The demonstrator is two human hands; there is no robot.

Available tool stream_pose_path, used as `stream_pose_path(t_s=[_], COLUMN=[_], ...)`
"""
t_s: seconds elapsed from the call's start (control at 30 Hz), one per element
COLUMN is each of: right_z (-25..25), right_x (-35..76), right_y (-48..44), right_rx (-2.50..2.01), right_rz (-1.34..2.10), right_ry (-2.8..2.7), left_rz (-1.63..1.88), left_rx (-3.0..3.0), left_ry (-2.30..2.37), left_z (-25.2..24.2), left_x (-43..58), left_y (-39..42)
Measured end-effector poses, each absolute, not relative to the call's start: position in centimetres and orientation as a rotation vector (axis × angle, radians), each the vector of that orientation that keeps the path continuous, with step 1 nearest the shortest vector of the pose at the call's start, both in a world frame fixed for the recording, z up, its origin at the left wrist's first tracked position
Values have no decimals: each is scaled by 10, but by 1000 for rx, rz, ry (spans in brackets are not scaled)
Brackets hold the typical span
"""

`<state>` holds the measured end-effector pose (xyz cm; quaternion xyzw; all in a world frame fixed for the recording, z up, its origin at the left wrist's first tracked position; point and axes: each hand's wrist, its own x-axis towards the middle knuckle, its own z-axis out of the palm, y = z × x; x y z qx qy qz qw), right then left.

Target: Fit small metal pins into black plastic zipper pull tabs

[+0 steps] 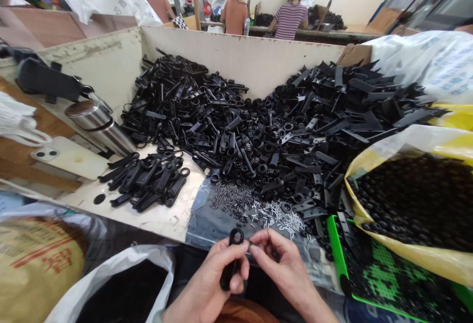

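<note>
My left hand point(218, 273) is closed round a black plastic lever piece point(232, 256) with a ring at its top end, held upright near the bottom middle. My right hand point(283, 264) pinches something tiny, probably a small metal pin, against the side of that piece; it is too small to be sure. Just beyond my hands lies a scatter of short metal pins point(258, 209) on the white table point(162, 214). A small heap of assembled-looking black pieces point(148, 177) lies to the left. A big pile of black plastic parts point(266, 116) fills the table behind.
A yellow bag of small black rings point(417, 199) sits at right above a green crate point(334, 244). A steel flask point(98, 123) and a white phone point(68, 158) lie at left. White bags point(121, 283) stand near my knees. Three people sit at a far bench point(236, 12).
</note>
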<state>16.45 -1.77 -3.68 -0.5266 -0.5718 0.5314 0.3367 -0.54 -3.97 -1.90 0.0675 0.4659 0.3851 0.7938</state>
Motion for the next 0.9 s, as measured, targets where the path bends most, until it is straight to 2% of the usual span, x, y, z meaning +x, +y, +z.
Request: stream_pose_path(t_s=[0.17,0.4,0.9], right_z=[-33,-33,-30], right_x=[164,155,147], right_y=[-17,-17,-28], right_rx=[-1333,-1176,-1123], right_rz=[1310,963,685], right_ry=[-1543,-1956,-2033], left_rz=[798,793,685], left_rx=[262,391,857], left_ry=[937,1090,1289], left_z=[-8,-12,-17], left_x=[-14,-17,-24], left_y=[-43,-51,-51])
